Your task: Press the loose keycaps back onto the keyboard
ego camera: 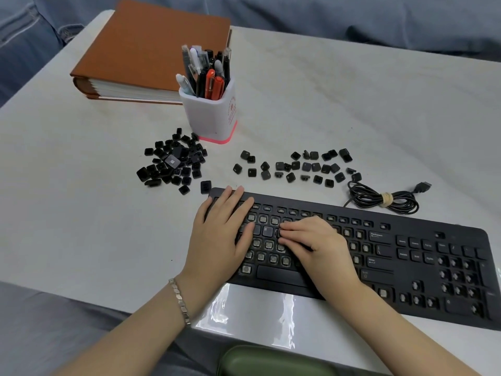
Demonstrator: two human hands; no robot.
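A black keyboard (pixel 379 267) lies on the white table, most of its switches bare; a few caps such as R, the space bar and Backspace are in place. My left hand (pixel 222 234) lies flat over the keyboard's left end, fingers straight. My right hand (pixel 311 242) rests beside it, its fingertips pressing down near the key to the right of R. A dense heap of loose black keycaps (pixel 173 164) sits left of the keyboard's far edge. A spread-out group of keycaps (pixel 298 166) lies behind the keyboard.
A white pen holder (pixel 211 115) full of pens stands behind the keycaps, with a brown binder (pixel 146 50) behind it. The keyboard's coiled cable (pixel 385 199) lies at the right. A dark green object (pixel 271 362) sits at the near table edge.
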